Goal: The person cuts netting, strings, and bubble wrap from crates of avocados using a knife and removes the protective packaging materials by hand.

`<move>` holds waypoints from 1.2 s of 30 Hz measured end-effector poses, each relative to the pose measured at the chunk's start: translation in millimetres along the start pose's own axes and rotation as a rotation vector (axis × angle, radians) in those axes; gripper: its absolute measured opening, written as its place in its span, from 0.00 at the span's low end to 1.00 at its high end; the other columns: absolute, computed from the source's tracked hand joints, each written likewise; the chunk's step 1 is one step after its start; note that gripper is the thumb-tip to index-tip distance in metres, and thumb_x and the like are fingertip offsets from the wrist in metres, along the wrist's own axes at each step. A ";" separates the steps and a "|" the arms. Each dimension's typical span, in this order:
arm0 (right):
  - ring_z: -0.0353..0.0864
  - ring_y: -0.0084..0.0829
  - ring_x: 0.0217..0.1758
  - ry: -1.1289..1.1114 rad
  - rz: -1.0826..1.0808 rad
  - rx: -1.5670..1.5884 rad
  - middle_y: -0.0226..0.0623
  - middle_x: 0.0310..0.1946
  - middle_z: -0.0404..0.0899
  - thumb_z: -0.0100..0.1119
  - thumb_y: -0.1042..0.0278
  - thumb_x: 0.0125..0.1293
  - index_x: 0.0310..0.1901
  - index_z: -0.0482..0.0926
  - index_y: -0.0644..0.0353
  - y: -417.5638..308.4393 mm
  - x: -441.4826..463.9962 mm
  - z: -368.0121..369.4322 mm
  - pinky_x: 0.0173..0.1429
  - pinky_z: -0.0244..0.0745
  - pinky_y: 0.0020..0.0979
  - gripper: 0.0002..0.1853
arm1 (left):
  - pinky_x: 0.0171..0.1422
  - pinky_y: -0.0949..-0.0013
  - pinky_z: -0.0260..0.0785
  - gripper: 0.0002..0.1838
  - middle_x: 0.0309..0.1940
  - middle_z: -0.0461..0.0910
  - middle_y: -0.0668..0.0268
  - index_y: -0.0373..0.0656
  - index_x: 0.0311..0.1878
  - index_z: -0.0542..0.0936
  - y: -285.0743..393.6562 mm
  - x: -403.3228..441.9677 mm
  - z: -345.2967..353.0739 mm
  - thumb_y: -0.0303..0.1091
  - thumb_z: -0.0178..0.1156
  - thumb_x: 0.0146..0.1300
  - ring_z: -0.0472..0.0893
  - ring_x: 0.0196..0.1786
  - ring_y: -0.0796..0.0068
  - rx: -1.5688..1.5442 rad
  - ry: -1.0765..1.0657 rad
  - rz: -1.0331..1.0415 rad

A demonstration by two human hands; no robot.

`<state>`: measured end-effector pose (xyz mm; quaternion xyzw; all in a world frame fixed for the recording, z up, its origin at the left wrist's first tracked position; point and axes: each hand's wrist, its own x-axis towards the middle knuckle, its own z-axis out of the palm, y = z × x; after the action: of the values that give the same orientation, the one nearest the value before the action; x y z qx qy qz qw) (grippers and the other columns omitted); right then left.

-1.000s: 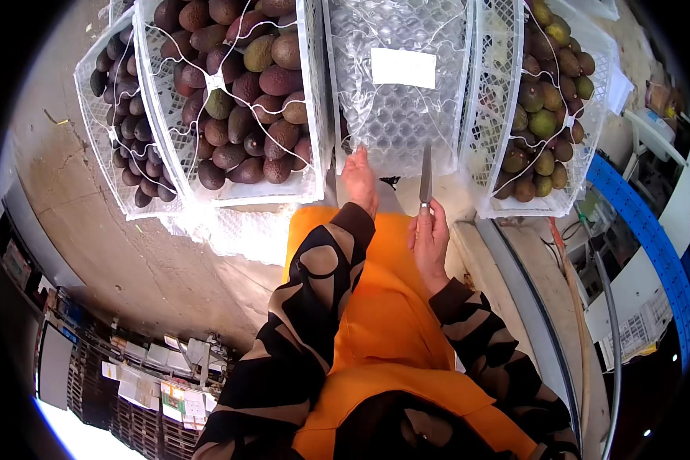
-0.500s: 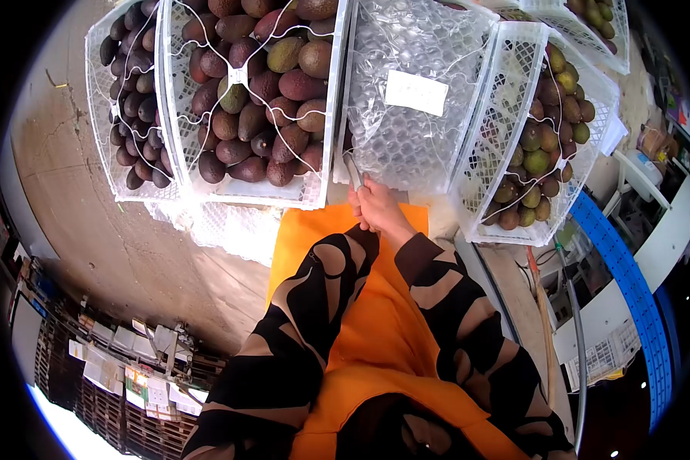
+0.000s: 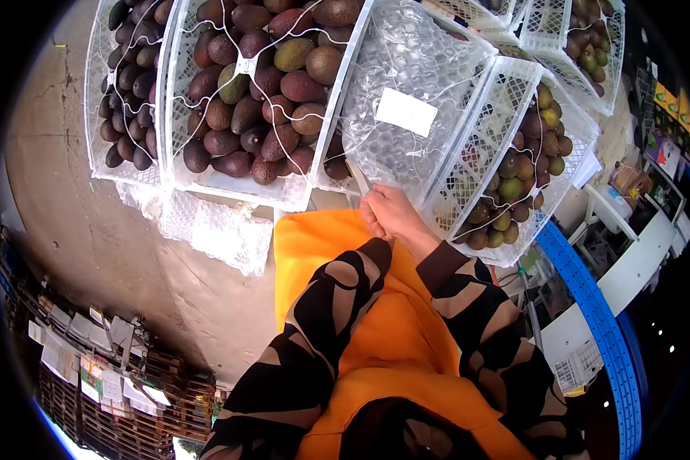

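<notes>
Ahead, bubble wrap point(image 3: 406, 61) adjoins avocados point(image 3: 336, 168); right fingers point(image 3: 377, 201) hold a knife point(image 3: 359, 178), left fingers unclear.

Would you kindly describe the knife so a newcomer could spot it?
Find the orange apron. At its top edge, the right hand grips the knife. Its slim grey blade stands out from the clear bubble wrap and dark avocados nearby.

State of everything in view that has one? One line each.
Knife: blade bare, handle in right hand
Bubble wrap: spread out, avocados showing at its left edge
Paper label: lying on the bubble wrap
Crate just left: uncovered, corded
Crate just right: uncovered, corded
</notes>
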<state>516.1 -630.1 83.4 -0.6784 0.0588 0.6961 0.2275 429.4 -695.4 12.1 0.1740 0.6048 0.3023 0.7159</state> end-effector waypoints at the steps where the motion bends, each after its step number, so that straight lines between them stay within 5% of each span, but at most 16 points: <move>1: 0.71 0.31 0.11 0.032 -0.042 0.000 0.38 0.19 0.76 0.42 0.65 0.69 0.36 0.72 0.68 -10.1 -6.1 -7.4 0.17 0.65 0.32 0.14 | 0.43 0.76 0.68 0.05 0.36 0.77 0.74 0.44 0.44 0.75 -3.6 3.5 5.3 0.24 0.51 0.71 0.74 0.38 0.85 -0.032 0.000 0.019; 8: 0.80 0.38 0.17 0.141 -0.073 -0.278 0.45 0.22 0.79 0.40 0.63 0.70 0.39 0.73 0.67 -52.6 34.4 9.8 0.30 0.75 0.38 0.15 | 0.48 0.74 0.69 0.08 0.42 0.80 0.68 0.39 0.47 0.75 -2.2 8.5 -2.2 0.21 0.52 0.67 0.79 0.45 0.78 -0.002 -0.023 -0.108; 11: 0.84 0.48 0.27 0.220 -0.062 -0.372 0.52 0.27 0.81 0.41 0.61 0.69 0.43 0.74 0.67 -52.1 40.0 25.7 0.42 0.77 0.42 0.16 | 0.48 0.69 0.70 0.09 0.41 0.81 0.63 0.36 0.48 0.75 2.1 -0.4 -15.1 0.22 0.54 0.64 0.80 0.45 0.70 0.526 -0.145 0.057; 16: 0.79 0.60 0.48 0.423 -0.193 -0.568 0.62 0.42 0.80 0.43 0.59 0.70 0.58 0.71 0.67 -36.5 44.0 48.7 0.54 0.73 0.52 0.22 | 0.48 0.66 0.71 0.09 0.40 0.81 0.61 0.36 0.47 0.76 1.3 -19.8 -7.2 0.22 0.55 0.63 0.81 0.43 0.65 0.511 -0.158 0.149; 20: 0.81 0.57 0.43 0.438 -0.144 -0.512 0.61 0.43 0.80 0.41 0.61 0.71 0.57 0.73 0.67 -21.3 43.0 33.5 0.54 0.73 0.48 0.21 | 0.47 0.63 0.72 0.10 0.39 0.81 0.59 0.37 0.47 0.76 2.4 -38.4 3.2 0.23 0.56 0.62 0.81 0.43 0.62 0.469 -0.154 0.186; 21: 0.83 0.51 0.34 0.499 -0.294 -0.557 0.55 0.36 0.82 0.41 0.62 0.71 0.57 0.73 0.66 -13.9 43.1 29.3 0.44 0.78 0.44 0.21 | 0.47 0.62 0.72 0.10 0.38 0.81 0.58 0.37 0.47 0.76 3.0 -40.1 8.3 0.23 0.56 0.62 0.81 0.42 0.61 0.448 -0.146 0.200; 24: 0.80 0.36 0.21 0.126 -0.057 -0.219 0.44 0.27 0.80 0.42 0.62 0.71 0.59 0.73 0.64 -46.5 15.1 11.3 0.28 0.76 0.35 0.21 | 0.46 0.60 0.72 0.10 0.38 0.82 0.57 0.37 0.46 0.76 11.3 -38.8 15.7 0.23 0.57 0.61 0.82 0.42 0.58 0.462 -0.126 0.231; 25: 0.72 0.24 0.14 0.121 -0.064 -0.173 0.34 0.22 0.75 0.43 0.61 0.72 0.62 0.72 0.61 -64.0 -3.5 10.2 0.18 0.68 0.27 0.21 | 0.46 0.59 0.72 0.10 0.37 0.82 0.56 0.37 0.46 0.76 17.3 -32.2 17.7 0.23 0.57 0.61 0.82 0.42 0.57 0.515 -0.131 0.239; 26: 0.71 0.24 0.14 0.126 -0.092 -0.165 0.34 0.22 0.76 0.43 0.61 0.72 0.62 0.72 0.61 -76.6 -7.6 1.9 0.18 0.68 0.27 0.22 | 0.46 0.58 0.73 0.10 0.37 0.82 0.56 0.37 0.46 0.77 24.6 -24.6 19.0 0.24 0.57 0.61 0.82 0.41 0.56 0.574 -0.136 0.245; 28: 0.70 0.23 0.13 0.137 -0.138 -0.146 0.34 0.23 0.76 0.43 0.60 0.73 0.63 0.71 0.61 -89.8 -12.6 -20.8 0.18 0.67 0.27 0.22 | 0.40 0.55 0.72 0.06 0.33 0.80 0.54 0.40 0.39 0.75 68.7 11.9 10.5 0.32 0.57 0.65 0.81 0.38 0.51 1.260 -0.492 0.137; 29: 0.77 0.29 0.15 0.300 -0.168 -0.168 0.37 0.23 0.79 0.41 0.61 0.73 0.63 0.70 0.64 -88.4 -2.0 -30.2 0.26 0.74 0.31 0.23 | 0.37 0.53 0.72 0.09 0.31 0.80 0.53 0.41 0.35 0.75 95.0 28.4 8.5 0.37 0.57 0.67 0.81 0.36 0.49 1.599 -0.670 0.062; 31: 0.77 0.29 0.15 0.318 -0.171 -0.176 0.37 0.23 0.79 0.41 0.60 0.73 0.64 0.68 0.63 -97.1 15.9 -51.7 0.26 0.74 0.31 0.23 | 0.33 0.55 0.69 0.13 0.26 0.76 0.56 0.41 0.32 0.71 129.6 51.9 23.3 0.40 0.55 0.69 0.79 0.30 0.50 1.628 -0.557 0.139; 33: 0.76 0.30 0.15 0.308 -0.200 -0.200 0.37 0.23 0.78 0.41 0.60 0.73 0.65 0.68 0.65 -104.7 24.6 -58.6 0.26 0.74 0.31 0.24 | 0.35 0.57 0.70 0.11 0.19 0.69 0.55 0.37 0.35 0.72 133.8 75.1 49.9 0.34 0.53 0.71 0.75 0.27 0.51 1.180 -0.354 0.357; 34: 0.76 0.30 0.14 0.291 -0.179 -0.176 0.37 0.23 0.79 0.42 0.60 0.72 0.65 0.68 0.65 -109.4 26.8 -57.8 0.26 0.74 0.31 0.24 | 0.40 0.56 0.68 0.10 0.32 0.73 0.54 0.38 0.36 0.70 131.4 86.2 66.8 0.35 0.55 0.69 0.74 0.33 0.50 1.061 -0.275 0.333; 35: 0.76 0.30 0.14 0.276 -0.160 -0.152 0.38 0.23 0.79 0.42 0.60 0.72 0.64 0.68 0.65 -114.4 29.6 -56.0 0.26 0.74 0.30 0.24 | 0.53 0.57 0.66 0.09 0.44 0.71 0.48 0.36 0.43 0.68 108.9 106.3 77.4 0.31 0.55 0.67 0.72 0.48 0.48 0.920 -0.229 0.598; 36: 0.76 0.30 0.14 0.263 -0.143 -0.130 0.38 0.23 0.79 0.42 0.60 0.72 0.64 0.68 0.66 -117.8 33.5 -55.3 0.26 0.74 0.30 0.24 | 0.64 0.56 0.60 0.12 0.53 0.65 0.46 0.36 0.49 0.65 87.2 121.6 85.2 0.31 0.52 0.67 0.66 0.59 0.47 1.001 -0.140 0.635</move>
<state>614.3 -539.0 73.5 -0.7793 -0.0053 0.5858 0.2224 503.2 -541.2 -9.0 0.6821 0.5434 0.1675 0.4598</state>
